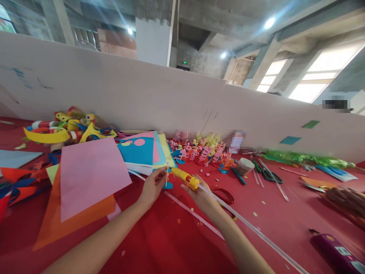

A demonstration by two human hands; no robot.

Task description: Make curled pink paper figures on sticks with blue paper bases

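Note:
A yellow hot glue gun (185, 178) lies in my right hand (199, 192), its nozzle pointing left. From its back end a long clear glue stick (251, 224) runs down to the lower right. My left hand (154, 186) pinches a thin pale yellow stick (167, 177) upright, just in front of the nozzle. Below the stick is a blue paper disc (168, 185); whether the two are joined I cannot tell. On the red table (159, 236), a pink paper strip (196, 217) stretches beneath my hands.
Pink and orange paper sheets (94, 179) are stacked left. Curled paper pieces (205, 150), a tape roll (244, 166) and dark-handled scissors (269, 173) lie ahead. Another person's hand (346, 199) and a purple tool (336, 249) are at right. A white partition (142, 95) stands behind.

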